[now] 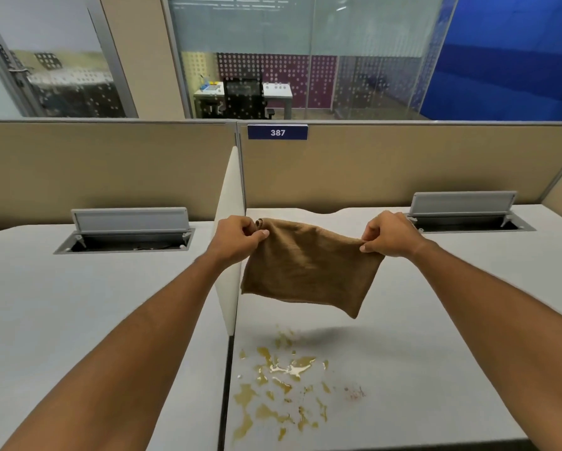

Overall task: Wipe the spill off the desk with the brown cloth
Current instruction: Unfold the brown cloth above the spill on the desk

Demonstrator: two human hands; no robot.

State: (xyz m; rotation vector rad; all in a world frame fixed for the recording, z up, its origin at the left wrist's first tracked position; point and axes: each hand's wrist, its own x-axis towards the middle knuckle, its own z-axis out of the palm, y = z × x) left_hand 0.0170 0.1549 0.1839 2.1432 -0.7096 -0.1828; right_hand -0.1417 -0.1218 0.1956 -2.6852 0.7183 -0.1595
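My left hand (pixel 237 237) and right hand (pixel 391 234) each pinch a top corner of the brown cloth (pixel 309 266), which hangs above the tabletop (pixel 436 320). The yellowish spill (pixel 281 382) lies below, near the tabletop's left edge and front.

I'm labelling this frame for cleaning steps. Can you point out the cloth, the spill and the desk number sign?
cloth (pixel 309 268): head view, middle of the hanging brown fabric.
spill (pixel 286 369): head view, shiny puddle in its upper part.
number sign (pixel 277 132): head view, on the digits 387.
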